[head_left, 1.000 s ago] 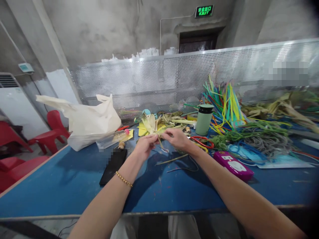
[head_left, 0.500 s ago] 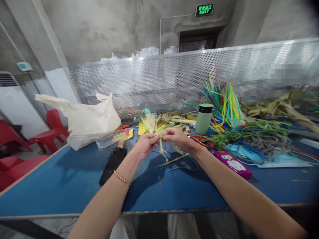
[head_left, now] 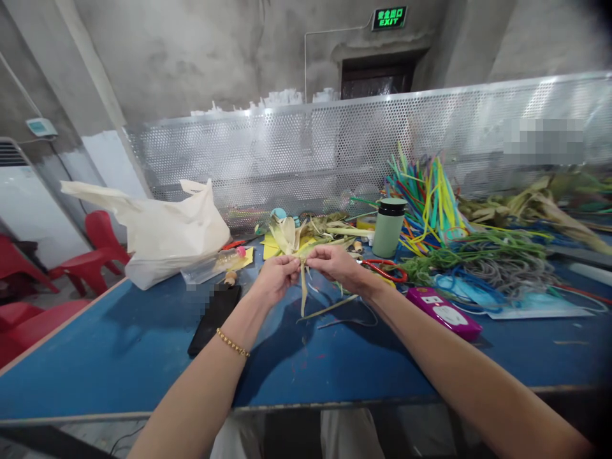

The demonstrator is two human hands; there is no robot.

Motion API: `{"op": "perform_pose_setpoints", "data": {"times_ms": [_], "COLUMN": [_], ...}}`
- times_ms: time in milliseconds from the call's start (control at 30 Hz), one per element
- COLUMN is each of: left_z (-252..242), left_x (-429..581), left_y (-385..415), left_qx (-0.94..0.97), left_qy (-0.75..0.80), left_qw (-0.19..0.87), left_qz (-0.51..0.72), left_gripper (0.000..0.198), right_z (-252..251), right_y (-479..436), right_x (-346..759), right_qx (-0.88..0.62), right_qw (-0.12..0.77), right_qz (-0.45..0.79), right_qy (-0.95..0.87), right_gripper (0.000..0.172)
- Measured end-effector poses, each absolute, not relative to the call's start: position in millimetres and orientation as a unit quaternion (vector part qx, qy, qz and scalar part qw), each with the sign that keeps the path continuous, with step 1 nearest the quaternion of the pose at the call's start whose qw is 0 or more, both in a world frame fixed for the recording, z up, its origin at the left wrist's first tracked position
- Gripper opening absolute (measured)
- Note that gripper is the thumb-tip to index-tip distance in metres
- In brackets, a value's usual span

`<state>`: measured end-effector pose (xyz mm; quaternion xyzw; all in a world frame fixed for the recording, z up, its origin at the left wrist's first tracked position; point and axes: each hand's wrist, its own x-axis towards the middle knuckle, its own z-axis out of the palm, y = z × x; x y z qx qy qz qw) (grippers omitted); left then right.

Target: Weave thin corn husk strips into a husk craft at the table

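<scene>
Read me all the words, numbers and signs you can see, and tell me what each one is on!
"安全出口", in green on the lit sign high on the wall.
"EXIT", under it on the same sign.
Purple box on the table: white markings, too blurred to read for sure.
Pale wall box at the far left: any writing is too small to read.
I can read no numbers.

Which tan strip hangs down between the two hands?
The wider strip, its top between left hand and right hand; the thinner strip lies slantwise on the blue table.
</scene>
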<state>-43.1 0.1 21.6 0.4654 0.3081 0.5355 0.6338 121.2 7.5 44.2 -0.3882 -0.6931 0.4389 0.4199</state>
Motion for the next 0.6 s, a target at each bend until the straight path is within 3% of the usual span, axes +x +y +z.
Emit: {"op": "perform_pose_setpoints", "data": {"times_ms": [600], "left_z": [27.2], "left_x": [-45.0], "left_y": [-1.0], "left_qx": [0.415], "left_qy": [0.314], "left_qw": [0.666], "left_qz": [0.534], "left_gripper": [0.012], "right_z": [40.0], "right_y": [9.8], "right_x": [122.8], "right_qx": [-0.372], "right_qw": [0.444], "right_qz": [0.440], "right_qy": [-0.686], "right_gripper": [0.025]}}
